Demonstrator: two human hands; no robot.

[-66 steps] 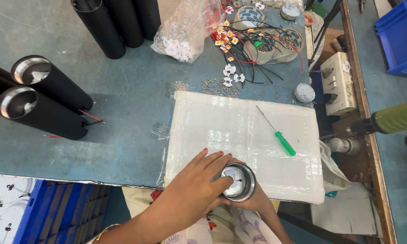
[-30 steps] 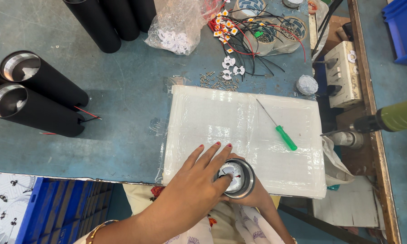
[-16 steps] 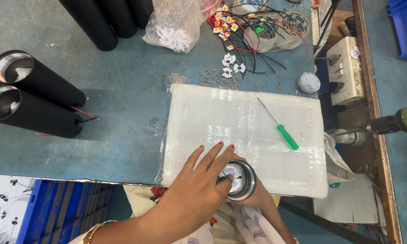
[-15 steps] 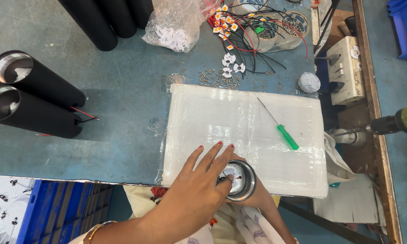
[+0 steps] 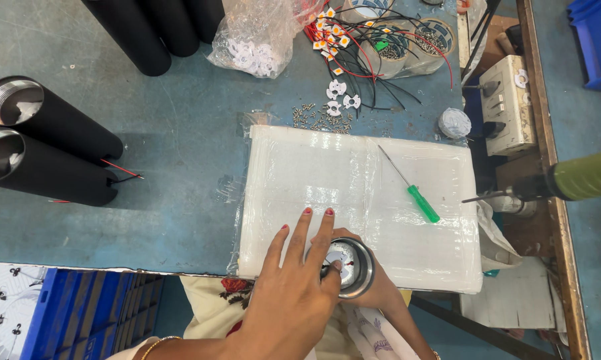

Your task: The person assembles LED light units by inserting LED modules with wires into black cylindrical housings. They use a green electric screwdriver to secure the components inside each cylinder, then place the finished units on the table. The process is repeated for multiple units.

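A round shiny metal housing (image 5: 356,268) with a white disc inside stands at the near edge of a white plastic-wrapped pad (image 5: 327,167). My right hand (image 5: 380,295) cups the housing from below and behind, mostly hidden by it. Over the housing's left side lies my left hand (image 5: 294,293), fingers stretched flat and apart on the pad, the thumb tip pressing inside the opening. A green-handled screwdriver (image 5: 423,203) rests on the pad to the right, away from both hands.
Two black tubes (image 5: 47,167) lie at the left, more stand at the back. A clear bag of white parts (image 5: 260,33), wires and tape rolls (image 5: 387,43), loose screws (image 5: 320,119), a switch box (image 5: 507,103) and a green power driver (image 5: 580,177) are around. A blue crate (image 5: 60,313) sits below.
Both hands stay on the metal housing in almost the same pose. The view has shifted a little, and the green driver at the right sits slightly differently in the frame.
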